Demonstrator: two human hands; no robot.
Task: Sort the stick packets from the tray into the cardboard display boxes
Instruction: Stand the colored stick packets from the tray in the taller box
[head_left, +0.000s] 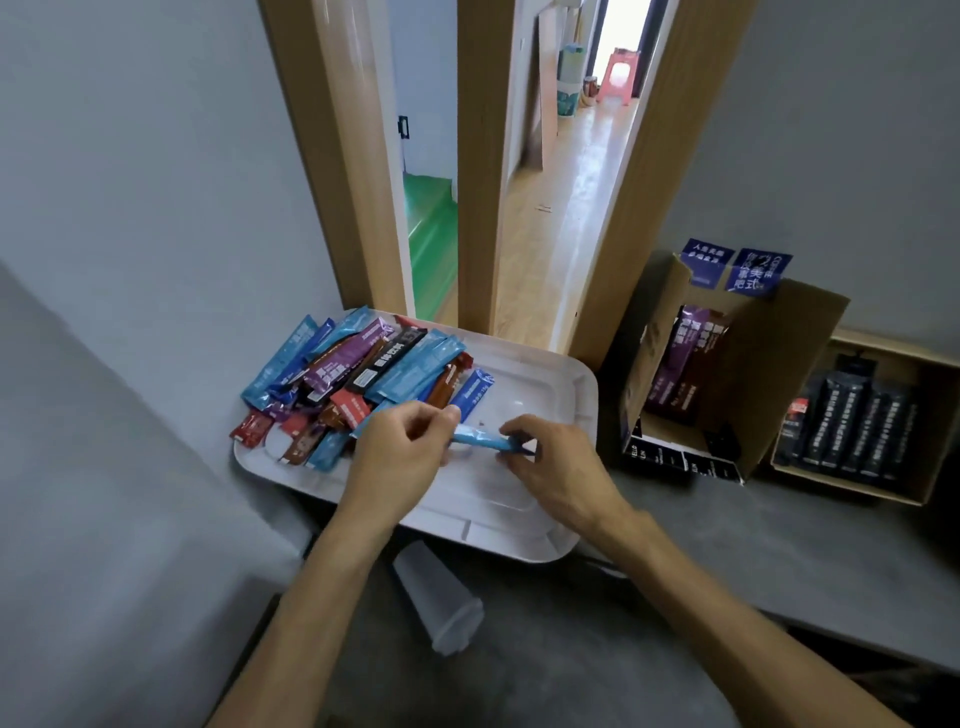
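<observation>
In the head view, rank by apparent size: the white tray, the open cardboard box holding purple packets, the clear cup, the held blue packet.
1. white tray
2. cardboard box
3. clear cup, which lies nearer the camera, so it may look larger than it is
4. blue packet, clearly the smallest

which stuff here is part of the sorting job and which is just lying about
Part of the job: light blue packet, pinched between left hand and right hand; pile of packets; white tray; open box with purple and brown packets; box of black packets.

Just lying about: plastic cup on its side in front of the tray; pink stool down the hallway.
</observation>
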